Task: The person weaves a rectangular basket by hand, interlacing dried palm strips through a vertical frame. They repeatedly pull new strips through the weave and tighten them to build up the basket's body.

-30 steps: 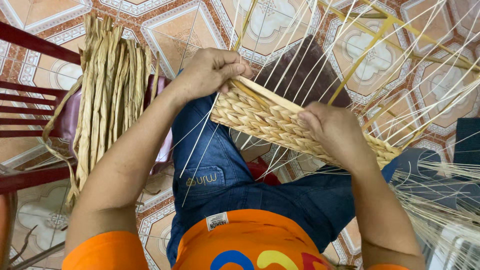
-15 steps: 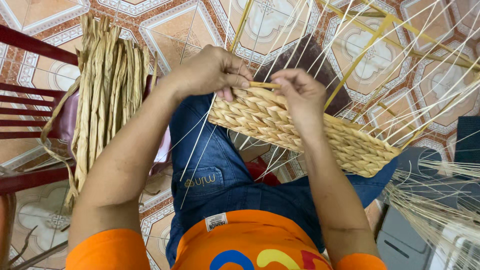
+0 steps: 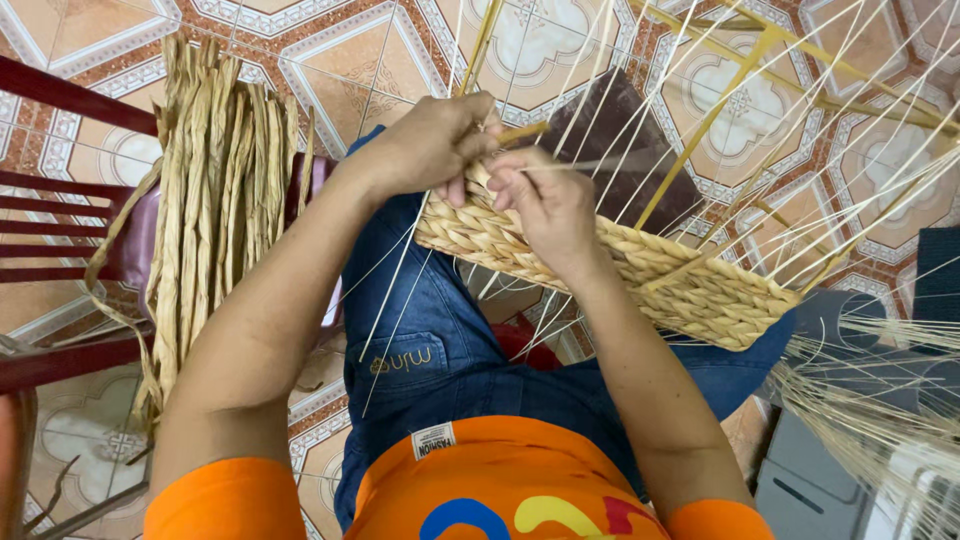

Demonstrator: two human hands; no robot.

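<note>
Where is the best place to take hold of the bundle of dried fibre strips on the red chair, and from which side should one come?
Probably at the middle of the bundle of dried fibre strips, coming from above. The strips lie lengthwise and close together there across the red chair, while the far ends fan apart. The left hand is the nearer one; both it and the right hand are on the woven basket.

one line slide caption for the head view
Left hand and right hand pinch a strand at the woven basket rim, dried fibre bundle alongside.

Half-woven straw basket [image 3: 640, 275] lies tilted across the lap.
</note>
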